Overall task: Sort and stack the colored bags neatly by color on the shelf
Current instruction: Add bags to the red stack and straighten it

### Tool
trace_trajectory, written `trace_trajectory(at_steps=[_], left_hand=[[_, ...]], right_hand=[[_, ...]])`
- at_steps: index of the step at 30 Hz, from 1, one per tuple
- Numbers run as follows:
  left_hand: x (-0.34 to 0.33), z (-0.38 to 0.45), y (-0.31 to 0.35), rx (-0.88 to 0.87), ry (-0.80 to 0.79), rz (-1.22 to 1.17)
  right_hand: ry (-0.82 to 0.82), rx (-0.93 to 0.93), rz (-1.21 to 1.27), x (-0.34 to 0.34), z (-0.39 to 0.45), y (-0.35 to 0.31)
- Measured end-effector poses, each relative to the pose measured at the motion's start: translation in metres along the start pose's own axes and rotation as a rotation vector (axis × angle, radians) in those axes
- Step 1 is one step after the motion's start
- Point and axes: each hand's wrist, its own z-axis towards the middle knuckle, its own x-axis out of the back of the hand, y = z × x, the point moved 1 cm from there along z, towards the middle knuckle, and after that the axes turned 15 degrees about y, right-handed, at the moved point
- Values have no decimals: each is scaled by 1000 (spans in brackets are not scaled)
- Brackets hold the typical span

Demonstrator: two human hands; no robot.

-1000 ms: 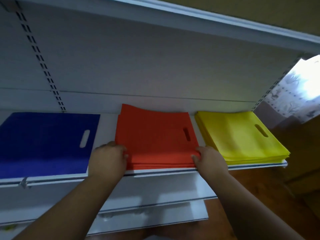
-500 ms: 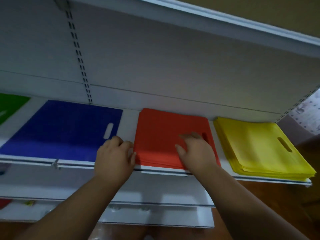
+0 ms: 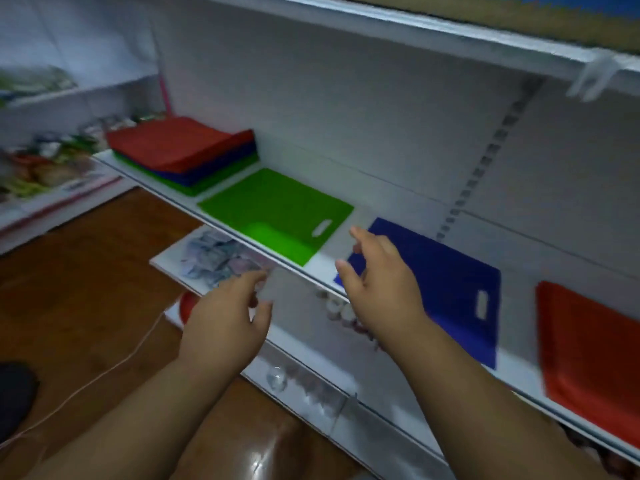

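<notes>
Left hand [image 3: 225, 317] and right hand [image 3: 377, 275] hover with loosely spread grip, holding nothing, before the shelf [image 3: 332, 268].

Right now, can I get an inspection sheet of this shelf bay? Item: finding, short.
Surface: white shelf, bare strips between the piles.
Job's things: mixed stack at far left, red over blue over green; green bag, blue bag and red bag lie flat, apart.
Clutter: small packets on the lower shelf, blurred.
Hands: left hand and right hand in front of the shelf edge, fingers loose, holding nothing.
Cables: thin white cord across the floor.
Surroundings: brown floor; goods rack at left, blurred.
</notes>
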Motion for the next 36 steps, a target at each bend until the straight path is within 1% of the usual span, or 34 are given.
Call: trace_trajectory(at_steps=[3, 5, 7, 11, 13, 15, 19, 22, 25, 27, 29, 30, 31, 32, 33, 34, 35, 36], left_hand=[[28, 13, -53, 57, 63, 42], [35, 25, -81, 95, 96, 38], [36, 38, -107, 139, 97, 22], [33, 71, -159, 169, 94, 26], [31, 97, -187, 203, 108, 43], [31, 122, -209, 219, 88, 63], [31, 168, -246, 244, 64, 24], [27, 193, -277, 296, 40, -54], [20, 213, -310, 301, -38, -131], [14, 235, -337, 271, -93, -172], [8, 261, -364, 262, -182, -238], [6, 274, -376, 282, -242, -300], [4, 286, -385, 339, -294, -402], [3, 299, -392, 440, -333, -543], [1, 312, -398, 577, -349, -715], [0, 324, -402, 731, -332, -876], [0, 335, -407, 867, -280, -998], [0, 343, -412, 971, -208, -1069]], right_hand=[[-47, 85, 38, -49, 16, -45], [-64, 137, 46, -76, 33, -67], [-79, 152, 55, -101, 54, -81], [-149, 79, 92, -163, 97, -110], [-213, 69, 121, -200, 124, -128], [-288, 73, 112, -236, 149, -144], [-432, 48, 97, -290, 195, -173], [-553, -4, 29, -326, 218, -187], [-605, -69, -113, -360, 227, -190], [-577, -184, -95, -378, 226, -193], [-466, -314, -88, -388, 221, -203], [-407, -353, -128, -390, 217, -209], [-341, -380, -180, -391, 213, -215], [-263, -396, -223, -391, 209, -220], [-175, -410, -236, -389, 204, -226], [-87, -421, -226, -388, 200, -231], [-11, -426, -210, -386, 196, -236], [45, -424, -205, -383, 192, -240]])
